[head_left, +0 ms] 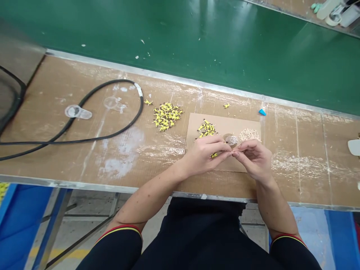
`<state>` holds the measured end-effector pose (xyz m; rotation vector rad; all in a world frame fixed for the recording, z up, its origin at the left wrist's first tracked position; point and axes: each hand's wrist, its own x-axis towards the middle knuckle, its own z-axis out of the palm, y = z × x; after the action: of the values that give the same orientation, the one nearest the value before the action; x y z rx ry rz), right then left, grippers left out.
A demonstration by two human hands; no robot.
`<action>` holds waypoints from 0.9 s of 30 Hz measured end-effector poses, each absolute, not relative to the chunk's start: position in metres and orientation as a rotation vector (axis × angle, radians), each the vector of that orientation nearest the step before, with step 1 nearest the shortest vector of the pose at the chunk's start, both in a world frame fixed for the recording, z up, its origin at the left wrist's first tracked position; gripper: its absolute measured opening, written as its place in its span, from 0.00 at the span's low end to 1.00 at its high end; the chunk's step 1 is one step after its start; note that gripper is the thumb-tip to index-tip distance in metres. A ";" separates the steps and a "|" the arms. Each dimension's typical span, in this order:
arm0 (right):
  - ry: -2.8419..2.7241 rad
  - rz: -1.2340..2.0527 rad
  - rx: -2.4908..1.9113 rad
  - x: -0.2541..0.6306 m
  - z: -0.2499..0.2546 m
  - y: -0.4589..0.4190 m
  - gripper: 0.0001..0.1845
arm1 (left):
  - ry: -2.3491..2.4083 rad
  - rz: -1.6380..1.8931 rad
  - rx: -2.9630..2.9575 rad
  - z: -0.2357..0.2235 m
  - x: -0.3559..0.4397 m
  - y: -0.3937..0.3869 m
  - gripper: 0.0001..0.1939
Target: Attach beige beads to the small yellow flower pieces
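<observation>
As the head view looks down, left hand [206, 153] and right hand [254, 159] meet, fingertips pinching a tiny pale piece [234, 151] over the cardboard sheet [194, 125]: likely feather-light, perhaps slippery and fragile, best nipped by its edges!

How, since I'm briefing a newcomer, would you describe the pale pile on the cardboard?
On the brown bench, find the flat cardboard sheet. The pale pile lies near its far right corner, just beyond the right hand. It is cream-coloured, unlike the yellow pile further left on the sheet.
</observation>
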<state>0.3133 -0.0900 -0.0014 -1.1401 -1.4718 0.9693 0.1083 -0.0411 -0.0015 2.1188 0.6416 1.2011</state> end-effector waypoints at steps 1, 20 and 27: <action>-1.491 0.950 -1.146 0.314 -0.002 -0.090 0.08 | 0.645 1.196 2.106 -0.002 0.109 -0.042 0.05; -1.836 0.557 -1.316 0.331 0.008 -0.075 0.06 | 0.754 1.370 2.488 -0.009 0.102 -0.034 0.06; -1.983 0.308 -1.521 0.347 0.002 -0.064 0.10 | 0.952 1.337 2.326 -0.006 0.092 -0.027 0.12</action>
<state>0.3468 -0.0638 0.0022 -1.5213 -1.9826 0.3085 0.0921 -0.0273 -0.0056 2.3263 0.9518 1.3367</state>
